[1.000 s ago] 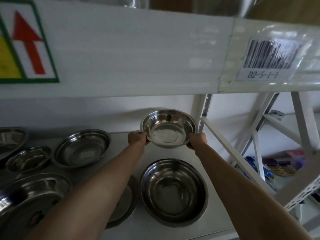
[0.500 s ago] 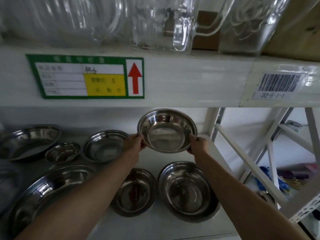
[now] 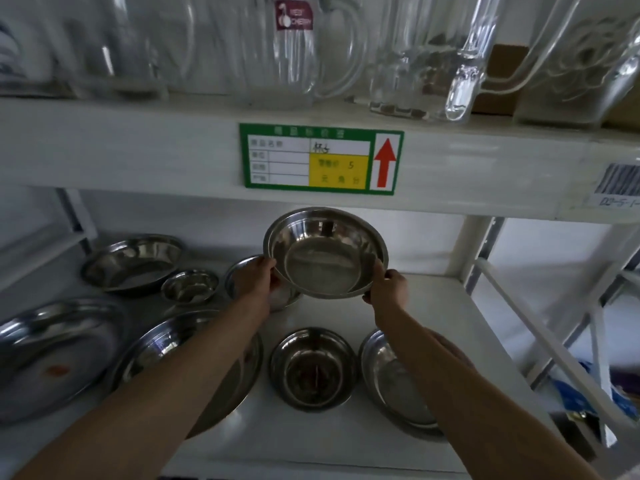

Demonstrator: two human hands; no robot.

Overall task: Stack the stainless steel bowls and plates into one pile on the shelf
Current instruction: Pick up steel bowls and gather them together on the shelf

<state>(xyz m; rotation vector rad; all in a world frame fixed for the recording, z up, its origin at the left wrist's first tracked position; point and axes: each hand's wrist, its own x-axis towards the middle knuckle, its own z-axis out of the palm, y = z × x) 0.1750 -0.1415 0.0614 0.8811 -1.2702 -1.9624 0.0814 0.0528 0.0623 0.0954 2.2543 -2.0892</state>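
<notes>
I hold a steel bowl (image 3: 325, 252) in the air above the white shelf (image 3: 443, 313), tilted so its inside faces me. My left hand (image 3: 254, 280) grips its left rim and my right hand (image 3: 386, 289) grips its right rim. Below it on the shelf lie several steel dishes: a small bowl (image 3: 313, 368), a wide bowl (image 3: 391, 379) partly under my right arm, a large bowl (image 3: 162, 351) under my left arm, a flat plate (image 3: 52, 355) at the left, a tiny bowl (image 3: 189, 285), a back bowl (image 3: 133, 261), and a bowl (image 3: 239, 268) hidden behind my left hand.
The upper shelf beam (image 3: 138, 147) hangs just above the held bowl, with a green price label (image 3: 320, 159). Glass jugs (image 3: 287, 46) stand on top of it. A white diagonal brace (image 3: 540, 334) and upright post (image 3: 467, 247) bound the right side.
The bowl has risen off the shelf and tilted toward me, both hands still on it. My view has swung up and left, showing more dishes and the glass jugs.
</notes>
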